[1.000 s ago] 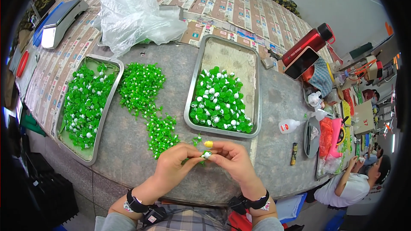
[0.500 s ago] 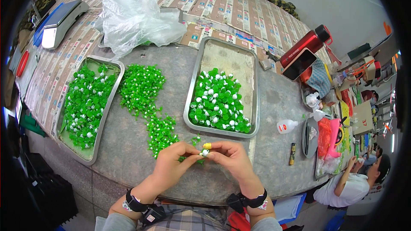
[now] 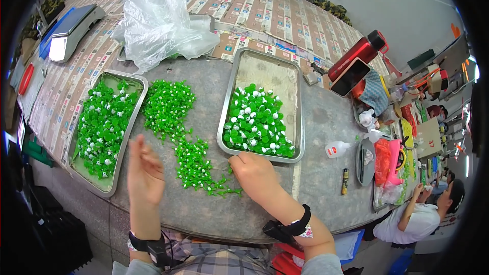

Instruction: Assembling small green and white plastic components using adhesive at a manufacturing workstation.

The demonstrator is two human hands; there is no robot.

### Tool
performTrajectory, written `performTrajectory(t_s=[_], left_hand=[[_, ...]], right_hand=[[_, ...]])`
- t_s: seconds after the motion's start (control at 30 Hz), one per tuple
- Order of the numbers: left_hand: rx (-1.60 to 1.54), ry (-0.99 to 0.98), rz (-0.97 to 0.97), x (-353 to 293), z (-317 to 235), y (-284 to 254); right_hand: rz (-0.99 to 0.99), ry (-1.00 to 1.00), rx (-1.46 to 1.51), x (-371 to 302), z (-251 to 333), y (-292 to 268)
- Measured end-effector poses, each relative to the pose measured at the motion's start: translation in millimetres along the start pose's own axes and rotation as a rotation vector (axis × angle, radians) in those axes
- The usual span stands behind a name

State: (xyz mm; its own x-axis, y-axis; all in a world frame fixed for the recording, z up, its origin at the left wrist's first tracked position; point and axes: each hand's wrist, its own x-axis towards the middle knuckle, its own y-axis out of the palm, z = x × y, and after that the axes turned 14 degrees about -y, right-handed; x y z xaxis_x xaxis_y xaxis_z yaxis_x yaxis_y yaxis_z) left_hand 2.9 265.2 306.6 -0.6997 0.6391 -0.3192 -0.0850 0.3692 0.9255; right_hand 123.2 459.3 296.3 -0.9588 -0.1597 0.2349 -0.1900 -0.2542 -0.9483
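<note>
My left hand (image 3: 146,177) is raised beside the right rim of the left metal tray (image 3: 115,179). Its fingers are a little blurred, loosely apart, with nothing seen in them. That tray holds green pieces mixed with white ball-shaped pieces (image 3: 102,131). By the near rim of the middle metal tray (image 3: 275,71), my right hand (image 3: 253,174) has its fingers curled together; the hand itself hides whatever they hold. Green and white ball pieces (image 3: 257,122) fill the near part of this tray. Between the trays spreads a loose pile of small green pieces with whitish tips (image 3: 168,104), trailing toward my right hand.
Crumpled clear plastic (image 3: 158,20) covers another tray at the back, near a scale (image 3: 76,30). To the right are a white squeeze bottle (image 3: 337,148), a small dark tube (image 3: 345,181), a phone (image 3: 350,77) and a red flask (image 3: 356,56). Another person (image 3: 423,214) sits far right.
My hands have parted from around a small white ball piece. The left swung left toward the left tray; the right moved slightly up to the middle tray's near rim.
</note>
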Motion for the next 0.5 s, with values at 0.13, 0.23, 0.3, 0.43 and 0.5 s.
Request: performTrajectory(t_s=[0.13, 0.23, 0.3, 0.43, 0.5], left_hand=[[0.366, -0.166, 0.066, -5, 47, 3], [0.794, -0.18, 0.135, -9, 73, 16], [1.09, -0.124, 0.163, -13, 84, 24], [1.148, -0.099, 0.131, -14, 98, 29], [1.151, -0.11, 0.092, -12, 99, 25]], right_hand=[[-0.095, 0.052, 0.129, -7, 1, -10], [-0.24, 0.482, 1.029, -11, 13, -42], [-0.259, 0.529, 1.22, -17, 13, -48], [-0.373, 0.558, 1.429, -29, 13, -40], [-0.381, 0.567, 1.271, -33, 13, -48]])
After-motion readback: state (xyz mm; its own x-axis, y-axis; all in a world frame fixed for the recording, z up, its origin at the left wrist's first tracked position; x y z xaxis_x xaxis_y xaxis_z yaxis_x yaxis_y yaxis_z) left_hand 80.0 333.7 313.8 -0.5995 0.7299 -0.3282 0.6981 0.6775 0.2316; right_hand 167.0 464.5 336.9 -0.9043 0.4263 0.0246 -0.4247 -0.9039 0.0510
